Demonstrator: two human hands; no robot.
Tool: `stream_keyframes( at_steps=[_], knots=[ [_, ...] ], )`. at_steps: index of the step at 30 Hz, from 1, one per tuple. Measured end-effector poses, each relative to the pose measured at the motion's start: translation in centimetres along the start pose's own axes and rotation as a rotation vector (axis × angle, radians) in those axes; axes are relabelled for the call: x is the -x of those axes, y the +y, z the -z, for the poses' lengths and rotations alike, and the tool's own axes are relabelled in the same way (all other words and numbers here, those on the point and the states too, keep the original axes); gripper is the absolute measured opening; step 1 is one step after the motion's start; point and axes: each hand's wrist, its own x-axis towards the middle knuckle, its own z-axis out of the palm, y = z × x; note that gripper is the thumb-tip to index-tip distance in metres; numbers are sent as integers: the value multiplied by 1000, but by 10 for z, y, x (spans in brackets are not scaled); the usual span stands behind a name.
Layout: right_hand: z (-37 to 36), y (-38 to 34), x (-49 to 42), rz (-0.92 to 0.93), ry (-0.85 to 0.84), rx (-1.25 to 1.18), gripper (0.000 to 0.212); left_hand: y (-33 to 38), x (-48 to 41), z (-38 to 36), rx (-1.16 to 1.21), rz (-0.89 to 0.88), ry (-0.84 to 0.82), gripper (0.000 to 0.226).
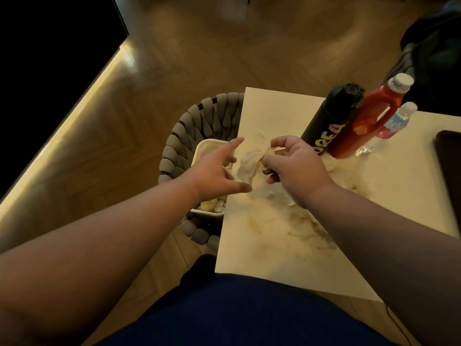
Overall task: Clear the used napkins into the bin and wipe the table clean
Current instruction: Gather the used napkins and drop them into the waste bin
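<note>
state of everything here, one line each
left hand: open, fingers spread
right hand: pinches napkin
napkin: crumpled, in right hand
bin: open, used napkins inside
table: smeared, loose napkins on it
black flask: upright, closed
red bottle: upright, capped
water bottle: upright, capped

Pale table [272, 260], surface smeared near its left edge. Crumpled napkins [296, 221] lie heaped mid-table. Far side: black bottle [326, 121], red bottle [366, 121] and clear bottle [396, 121], standing close together. Dark flat object [451, 171] at right edge.

Our right hand [291, 166] pinches a napkin [249, 161] over the table [274, 258]; our left hand [217, 171] spreads above the bin [202, 151].
</note>
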Motion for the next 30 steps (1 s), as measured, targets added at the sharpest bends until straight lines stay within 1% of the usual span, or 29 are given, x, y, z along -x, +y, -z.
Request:
stream_keyframes(
  at_steps=[2,3,5,6,8,9,11,13,17,18,20,21,22,23,24,25,26,28,30],
  knots=[
    [-7,-3,-2,1,-28,11,24,12,4,-2,123,-61,-32,109],
    [-10,-3,-3,4,-45,36,19,15,6,-3,180,-91,-12,107],
    [-16,-3,-5,-8,-87,76,7,19,11,-4,205,-155,90,92],
    [-19,-2,-6,-22,-103,76,6,19,12,-2,163,-187,148,77],
    [-24,0,-9,-46,-122,77,8,13,13,3,-29,-238,251,42],
    [-26,0,-10,-53,-128,91,9,8,13,5,-101,-232,282,30],
    [-29,3,-13,-66,-130,125,12,-7,10,8,-157,-161,319,19],
    [-29,7,-16,-91,-117,136,15,-27,6,9,-192,-85,341,13],
    [-19,17,-16,-126,-83,141,17,-63,-5,4,-259,50,342,11],
    [-15,19,-15,-133,-72,140,18,-68,-8,1,-259,89,313,11],
    [-7,24,-12,-146,-48,147,18,-77,-12,-6,-248,205,168,14],
    [-2,26,-11,-154,-38,148,19,-80,-14,-9,-302,272,66,18],
    [3,28,-9,-162,-27,143,18,-83,-14,-11,-427,312,-29,24],
    [8,31,-7,-168,-16,136,18,-85,-14,-12,-569,325,-89,30],
    [13,33,-5,-170,-4,130,18,-87,-14,-12,-672,315,-102,36],
    [19,35,-4,-171,10,125,17,-88,-15,-12,-704,297,-85,39],
    [24,38,-1,-173,26,117,16,-87,-15,-12,-672,280,-53,41],
    [35,44,2,-181,57,114,15,-81,-17,-12,-504,211,45,40],
    [48,50,6,-182,104,130,14,-70,-21,-14,-405,86,149,35]
  ],
)
